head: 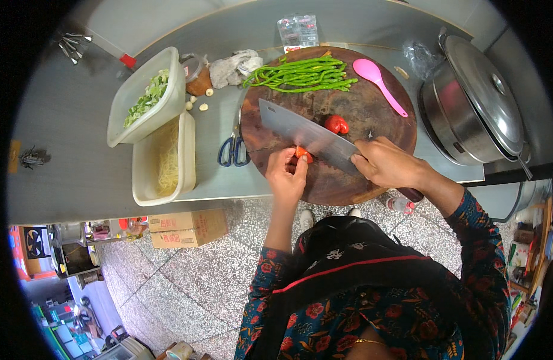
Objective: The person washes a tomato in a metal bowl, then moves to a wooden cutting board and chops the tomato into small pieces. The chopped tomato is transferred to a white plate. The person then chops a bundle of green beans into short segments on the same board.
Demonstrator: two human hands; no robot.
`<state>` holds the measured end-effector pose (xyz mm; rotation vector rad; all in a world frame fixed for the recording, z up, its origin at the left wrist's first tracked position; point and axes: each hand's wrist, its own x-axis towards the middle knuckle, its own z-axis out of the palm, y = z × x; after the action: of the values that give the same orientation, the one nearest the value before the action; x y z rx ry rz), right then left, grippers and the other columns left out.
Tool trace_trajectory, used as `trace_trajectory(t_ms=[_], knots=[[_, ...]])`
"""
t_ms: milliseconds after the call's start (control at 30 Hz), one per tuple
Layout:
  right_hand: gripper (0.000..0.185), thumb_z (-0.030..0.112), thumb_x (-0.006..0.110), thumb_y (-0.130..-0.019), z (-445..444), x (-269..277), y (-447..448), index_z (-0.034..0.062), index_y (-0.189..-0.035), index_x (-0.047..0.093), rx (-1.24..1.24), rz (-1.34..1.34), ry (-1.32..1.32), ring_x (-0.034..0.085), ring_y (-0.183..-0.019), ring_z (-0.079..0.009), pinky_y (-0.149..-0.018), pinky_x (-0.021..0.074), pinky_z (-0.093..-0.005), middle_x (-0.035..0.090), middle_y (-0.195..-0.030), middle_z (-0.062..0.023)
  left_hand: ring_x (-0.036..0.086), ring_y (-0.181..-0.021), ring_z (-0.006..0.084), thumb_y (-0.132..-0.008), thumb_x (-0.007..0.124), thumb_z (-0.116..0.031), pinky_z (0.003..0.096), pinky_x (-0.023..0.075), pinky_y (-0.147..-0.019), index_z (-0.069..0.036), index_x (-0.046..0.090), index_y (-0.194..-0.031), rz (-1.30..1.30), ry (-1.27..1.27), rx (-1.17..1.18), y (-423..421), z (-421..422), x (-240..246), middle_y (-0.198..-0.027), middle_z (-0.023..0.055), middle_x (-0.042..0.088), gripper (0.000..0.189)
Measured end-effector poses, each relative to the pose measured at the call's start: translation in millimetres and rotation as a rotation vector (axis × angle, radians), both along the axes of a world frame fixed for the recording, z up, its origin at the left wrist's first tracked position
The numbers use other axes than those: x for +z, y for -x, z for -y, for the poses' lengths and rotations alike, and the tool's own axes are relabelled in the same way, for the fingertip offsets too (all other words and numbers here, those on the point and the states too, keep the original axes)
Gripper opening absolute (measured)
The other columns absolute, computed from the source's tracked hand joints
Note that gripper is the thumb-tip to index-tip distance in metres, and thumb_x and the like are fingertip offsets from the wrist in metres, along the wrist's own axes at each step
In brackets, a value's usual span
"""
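My right hand (pixel 379 162) grips a broad cleaver (pixel 303 128) near the heel of its blade, and the dark handle end shows beyond my wrist. The blade slants across a round wooden chopping board (pixel 380 128). My left hand (pixel 289 171) pinches a small piece of red pepper (pixel 303 154) just below the blade; whether the edge touches it I cannot tell. A larger red pepper piece (pixel 337 124) lies on the board behind the cleaver. Long green beans (pixel 303 74) are bunched at the far side, and a pink rice spoon (pixel 379 83) rests to their right.
Blue-handled scissors (pixel 233 150) lie left of the board. Two white plastic tubs (pixel 186 157) stand farther left, one holding chopped greens (pixel 148 96), the other pale shreds (pixel 168 162). Garlic cloves (pixel 203 107) and a grey cloth (pixel 235 68) sit nearby. A lidded steel pot (pixel 465 108) stands right.
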<state>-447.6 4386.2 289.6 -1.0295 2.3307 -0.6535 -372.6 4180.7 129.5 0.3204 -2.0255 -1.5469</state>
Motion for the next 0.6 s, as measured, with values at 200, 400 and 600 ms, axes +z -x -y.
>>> trace_trajectory(t_ms=[200,400,600], knots=[[0.025,0.016,0.049,-0.094,-16,6,-6,-0.0068,-0.086,0.051,0.031,0.003,-0.058,0.057,-0.083,-0.0486,-0.077,0.0429,-0.0517,0.058,-0.079,-0.0294,0.063,-0.074,0.0115,-0.081,0.069,0.003,0.0238,0.0519,-0.065,0.003,0.061,-0.096,0.033,0.034,-0.004,0,2,-5,-0.094,0.0064,0.061,0.017],[0.025,0.017,0.049,-0.095,-15,-11,-1,-0.0060,-0.086,0.051,0.041,-0.006,-0.015,0.056,-0.084,-0.0475,-0.078,0.0428,-0.0513,0.058,-0.080,-0.0289,0.062,-0.066,0.0161,-0.078,0.071,0.000,0.0279,0.0514,-0.057,0.000,0.064,-0.090,0.016,0.047,0.024,0,-1,2,-0.087,0.0098,0.061,0.014],[0.026,0.018,0.049,-0.095,-4,-17,5,-0.0062,-0.086,0.051,-0.002,0.114,-0.037,0.056,-0.084,-0.0474,-0.079,0.0425,-0.0520,0.058,-0.079,-0.0284,0.062,-0.066,0.0174,-0.078,0.070,-0.001,0.0279,0.0514,-0.057,0.000,0.064,-0.088,0.014,0.120,0.048,-1,0,2,-0.087,0.0101,0.062,0.012]])
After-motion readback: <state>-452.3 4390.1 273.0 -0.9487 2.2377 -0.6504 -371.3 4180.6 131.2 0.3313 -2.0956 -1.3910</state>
